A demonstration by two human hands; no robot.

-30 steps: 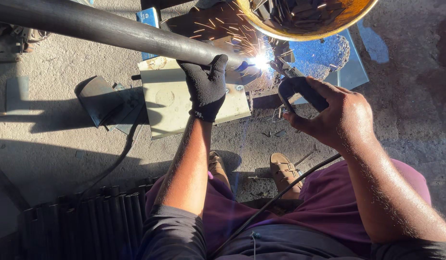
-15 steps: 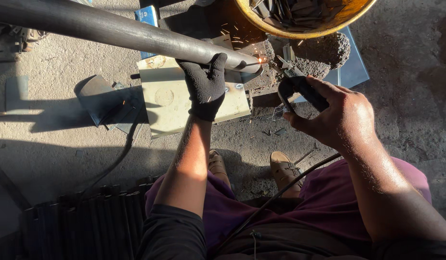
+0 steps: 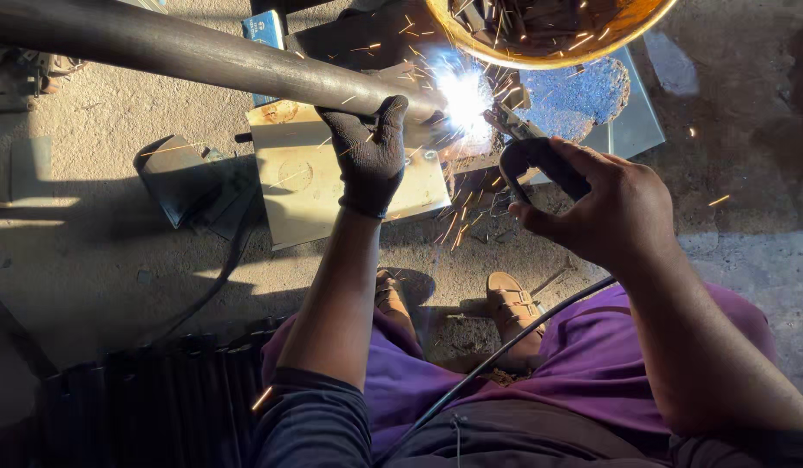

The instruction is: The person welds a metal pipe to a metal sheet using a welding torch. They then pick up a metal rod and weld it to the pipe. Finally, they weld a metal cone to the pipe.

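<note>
The pipe is gripped near its end by the gloved left hand, top centre; the welding handle is clenched by the right hand, sparks between.

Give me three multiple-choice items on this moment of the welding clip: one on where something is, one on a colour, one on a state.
1. Where does the gloved left hand rest?
A. on the long dark pipe
B. on the sandals
C. on the yellow tub

2. What colour is the tub's rim at the top of the picture?
A. blue
B. yellow
C. white

3. What is the state of the weld spot at the pipe's end?
A. dark and cold
B. covered by a cloth
C. lit, throwing sparks

Answers: 1 A, the black glove grips the pipe over the flat metal plate. 2 B, the curved rim shows yellow-orange. 3 C, a bright white glare sits there and sparks scatter round it, while the bare right hand holds the dark welding handle beside it.
</note>
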